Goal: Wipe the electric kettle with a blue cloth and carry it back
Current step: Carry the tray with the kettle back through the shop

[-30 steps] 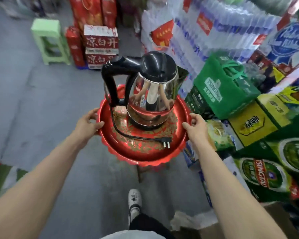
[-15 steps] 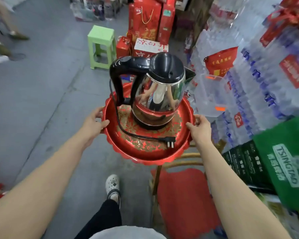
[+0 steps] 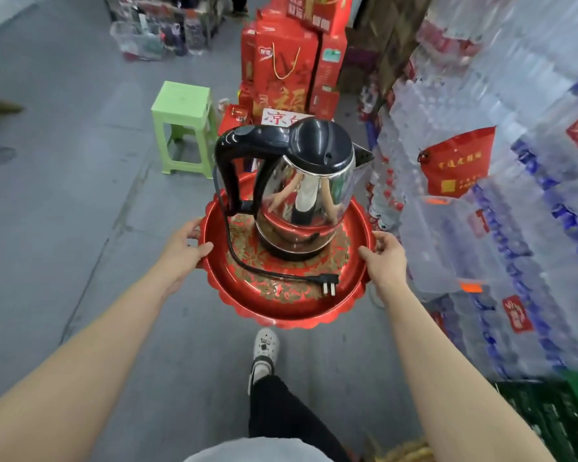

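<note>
A shiny steel electric kettle (image 3: 309, 195) with a black lid and black handle stands upright on a round red tray (image 3: 247, 305) with a scalloped rim. Its black cord and plug (image 3: 327, 284) lie loose on the tray's near side. My left hand (image 3: 184, 248) grips the tray's left rim, thumb on top. My right hand (image 3: 386, 258) grips the right rim the same way. The tray is held in the air above the grey floor. No blue cloth is in view.
Stacked packs of bottled water (image 3: 501, 195) wall the right side. Red gift boxes (image 3: 291, 61) and a green plastic stool (image 3: 184, 128) stand ahead. My white shoe (image 3: 264, 348) is stepping on the grey floor. Open floor lies to the left.
I have walked forward with the tray; the red chair below has dropped out of view, and the stool and red boxes are closer. Both hands keep their hold on the rim.
</note>
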A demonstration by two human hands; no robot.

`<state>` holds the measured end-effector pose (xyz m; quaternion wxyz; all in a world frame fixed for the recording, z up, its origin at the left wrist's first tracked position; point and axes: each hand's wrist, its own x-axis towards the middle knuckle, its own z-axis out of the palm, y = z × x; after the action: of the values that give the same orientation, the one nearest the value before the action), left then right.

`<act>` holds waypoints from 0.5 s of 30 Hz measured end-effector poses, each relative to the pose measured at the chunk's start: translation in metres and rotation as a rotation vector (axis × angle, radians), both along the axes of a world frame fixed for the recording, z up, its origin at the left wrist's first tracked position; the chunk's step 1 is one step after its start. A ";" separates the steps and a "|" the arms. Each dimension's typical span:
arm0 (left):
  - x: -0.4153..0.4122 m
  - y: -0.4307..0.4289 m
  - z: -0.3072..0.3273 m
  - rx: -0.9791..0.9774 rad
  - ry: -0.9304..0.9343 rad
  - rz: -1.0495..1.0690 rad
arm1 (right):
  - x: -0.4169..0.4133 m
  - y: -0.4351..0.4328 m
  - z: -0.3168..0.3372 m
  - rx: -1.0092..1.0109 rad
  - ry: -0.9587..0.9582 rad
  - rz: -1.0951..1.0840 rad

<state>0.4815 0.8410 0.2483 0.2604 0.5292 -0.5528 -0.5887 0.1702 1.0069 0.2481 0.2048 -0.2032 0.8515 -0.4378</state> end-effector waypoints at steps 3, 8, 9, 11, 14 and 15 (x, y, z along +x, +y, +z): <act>-0.039 -0.075 -0.002 -0.004 -0.019 0.008 | -0.036 -0.073 -0.004 0.011 -0.010 -0.003; -0.100 -0.194 -0.003 0.003 -0.048 0.001 | -0.098 -0.192 -0.001 0.035 -0.005 0.017; -0.112 -0.217 -0.001 -0.001 -0.059 0.004 | -0.109 -0.216 0.001 0.043 0.002 0.009; -0.134 -0.262 -0.002 -0.008 -0.065 -0.008 | -0.128 -0.260 -0.002 0.070 0.004 0.004; -0.164 -0.337 -0.012 -0.032 -0.081 -0.049 | -0.157 -0.327 -0.012 0.096 -0.010 -0.005; -0.175 -0.363 -0.017 -0.039 -0.081 -0.064 | -0.165 -0.350 -0.016 0.097 -0.010 -0.011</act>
<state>0.3065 0.4777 0.2312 0.2290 0.5295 -0.5909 -0.5639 0.0047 0.6567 0.2324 0.2162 -0.1863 0.8719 -0.3980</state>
